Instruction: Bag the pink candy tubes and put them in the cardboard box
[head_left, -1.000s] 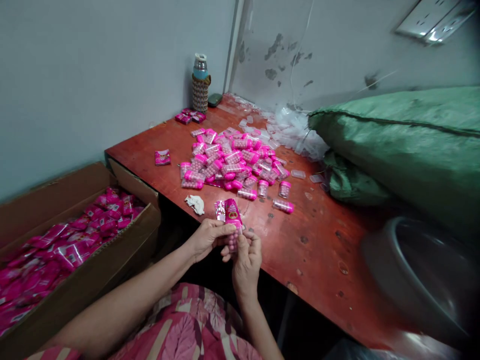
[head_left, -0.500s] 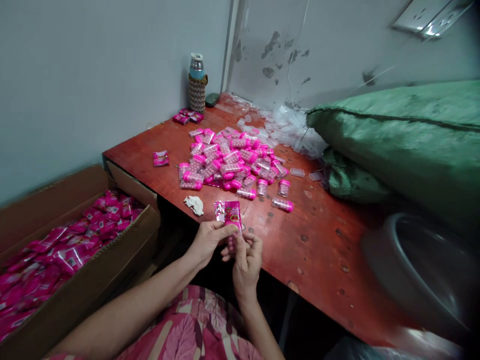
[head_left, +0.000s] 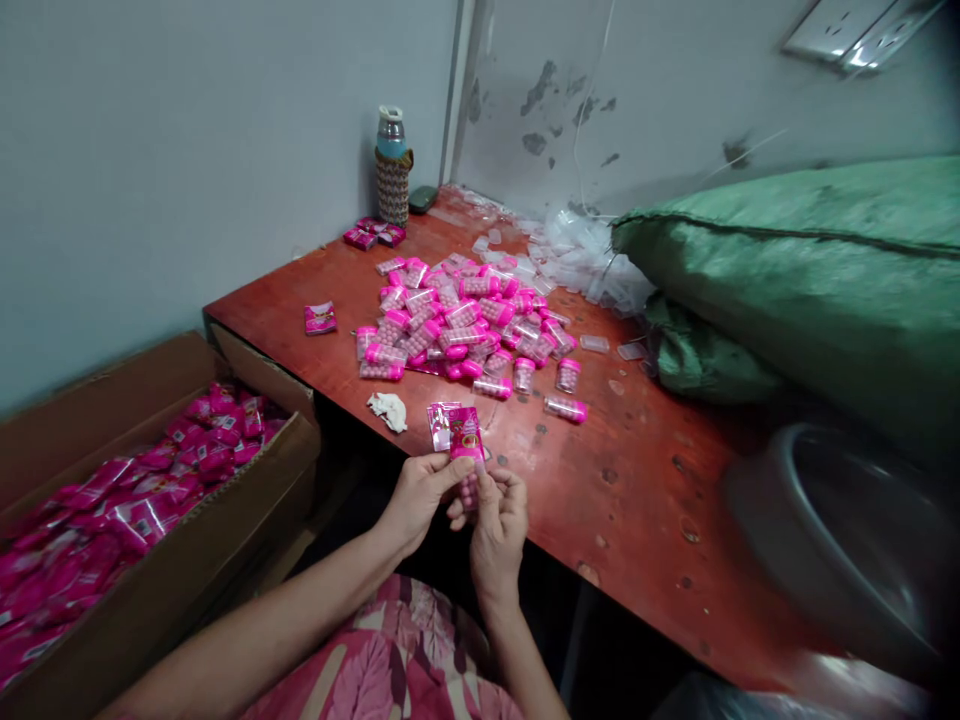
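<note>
A printed pink packet (head_left: 466, 430) stands up between my hands just past the table's front edge. My left hand (head_left: 417, 502) is closed, its thumb pressed on the packet's lower part. Directly below the printed part shows a small clear bottle of pink balls (head_left: 469, 492); whether it sits inside the packet or against it, I cannot tell. My right hand (head_left: 499, 525) is closed around that bottle from the right, thumb on its near side, other fingers partly hidden. Behind the held packet, another flat pink-and-white packet (head_left: 439, 424) lies at the table edge.
Pink-capped bottles (head_left: 461, 315) lie heaped on the red table (head_left: 637, 480). A carton (head_left: 247, 500) of filled pink packets stands at left. Clear plastic pieces (head_left: 577, 255), a green sack (head_left: 795, 240) and a grey basin (head_left: 795, 520) are at right. A covered flask (head_left: 393, 180) stands behind.
Both hands have shifted slightly right and down with the packet and bottle. The packet stands farther from the flat one behind it, and more of the pink balls shows.
</note>
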